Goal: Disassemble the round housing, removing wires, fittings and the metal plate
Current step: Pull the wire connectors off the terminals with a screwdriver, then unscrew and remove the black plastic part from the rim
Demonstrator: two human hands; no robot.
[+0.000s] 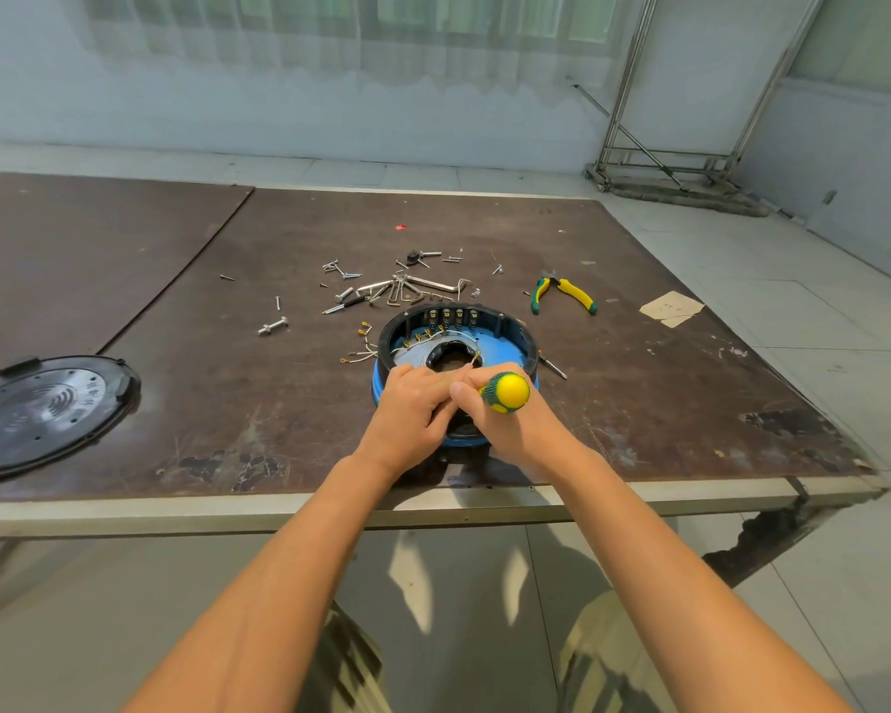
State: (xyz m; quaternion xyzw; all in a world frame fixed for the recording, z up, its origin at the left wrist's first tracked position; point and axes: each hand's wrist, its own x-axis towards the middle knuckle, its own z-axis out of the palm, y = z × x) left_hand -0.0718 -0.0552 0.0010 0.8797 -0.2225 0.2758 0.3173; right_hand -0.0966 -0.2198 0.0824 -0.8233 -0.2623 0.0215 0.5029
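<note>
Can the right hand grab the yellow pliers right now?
Probably not yet. The right hand grips the screwdriver, so it is full. The pliers lie uncovered on the table, beyond the round housing, so the path looks free.

Round housing (507, 321): black outer rim, blue base and floor, top open, sits flat on worktop (639, 393) near front edge, approx centre. Near side hidden. Inside, grey metal plate (415, 355) lies flat round the dark centre hole. Fittings (451, 317): row of upright metal terminals along far inner wall. Thin white wires (366, 355) w/ brass ring ends trail over left rim onto worktop. One more wire end sticks up by centre hole.
</note>
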